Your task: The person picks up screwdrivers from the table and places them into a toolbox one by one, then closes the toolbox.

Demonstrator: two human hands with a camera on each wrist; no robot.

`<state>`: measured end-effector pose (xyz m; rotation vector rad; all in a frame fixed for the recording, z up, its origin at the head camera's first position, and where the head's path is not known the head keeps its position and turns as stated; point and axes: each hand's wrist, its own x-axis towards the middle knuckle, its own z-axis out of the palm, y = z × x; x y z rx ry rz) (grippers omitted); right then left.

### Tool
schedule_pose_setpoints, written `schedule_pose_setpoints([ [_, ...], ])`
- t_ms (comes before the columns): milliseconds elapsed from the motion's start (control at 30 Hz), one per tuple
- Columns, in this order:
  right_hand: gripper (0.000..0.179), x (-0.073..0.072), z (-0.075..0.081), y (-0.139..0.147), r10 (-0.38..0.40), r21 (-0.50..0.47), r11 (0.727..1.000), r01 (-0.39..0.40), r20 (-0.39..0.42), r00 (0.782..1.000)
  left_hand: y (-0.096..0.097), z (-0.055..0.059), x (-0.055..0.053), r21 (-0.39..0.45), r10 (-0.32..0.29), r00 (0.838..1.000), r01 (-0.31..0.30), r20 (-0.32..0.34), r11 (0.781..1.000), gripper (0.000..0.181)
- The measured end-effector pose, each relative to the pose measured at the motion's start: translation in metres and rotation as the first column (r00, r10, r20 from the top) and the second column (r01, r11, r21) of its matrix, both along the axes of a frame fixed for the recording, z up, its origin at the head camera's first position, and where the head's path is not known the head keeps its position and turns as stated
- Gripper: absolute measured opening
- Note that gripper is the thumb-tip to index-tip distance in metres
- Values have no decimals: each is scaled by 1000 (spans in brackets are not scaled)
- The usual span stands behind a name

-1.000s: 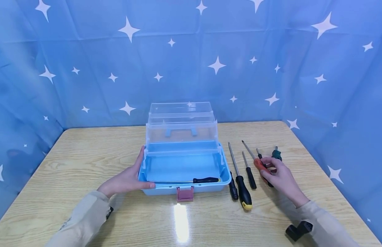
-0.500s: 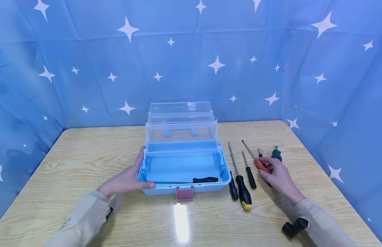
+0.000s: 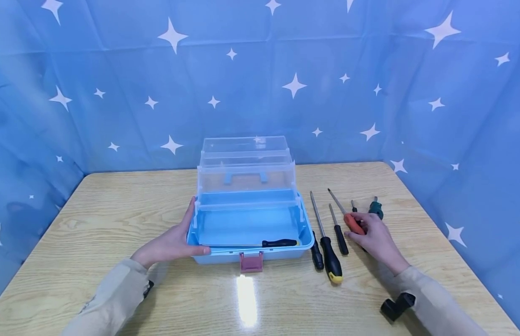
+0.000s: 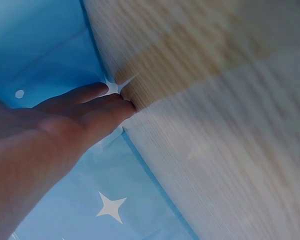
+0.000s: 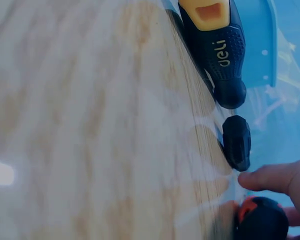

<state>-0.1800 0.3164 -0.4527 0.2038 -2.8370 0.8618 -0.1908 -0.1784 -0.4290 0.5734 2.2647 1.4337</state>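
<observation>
A light blue toolbox [image 3: 285,255] stands with its clear lid [image 3: 247,179] raised. A black-handled screwdriver [image 3: 280,243] lies inside along the front wall. My left hand [image 3: 172,245] rests on the box's front left corner, thumb on the front rim, fingers along the side. My right hand [image 3: 379,240] is over an orange-and-black screwdriver [image 3: 353,224], whose handle end is hidden in the head view. In the right wrist view, the thumb [image 5: 265,179] is extended beside that handle [image 5: 262,222], with a gap between them, and fingers show behind it.
Right of the box lie a large yellow-and-black screwdriver [image 3: 331,256], a slim black screwdriver [image 3: 340,240] and a black handle [image 3: 317,256] by the box wall. A small black tool [image 3: 354,208], partly hidden, and a green-handled tool [image 3: 375,210] lie beyond my right hand.
My right hand has shifted slightly left, and its thumb now reaches to the left of the orange screwdriver's handle. My left hand and the toolbox have stayed in place. The head view tilts slightly downward.
</observation>
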Motion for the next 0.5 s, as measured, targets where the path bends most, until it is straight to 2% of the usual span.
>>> schedule_pose_setpoints([
  [267, 45, 0, 0, -2, -10, 17, 1000, 11, -31, 999, -1, 0, 0, -7, 11, 1000, -11, 15, 1000, 125],
  [500, 45, 1, 1, -1, -45, -26, 999, 45, 2, 999, -1, 0, 1, -9, 12, 1000, -12, 19, 1000, 124],
])
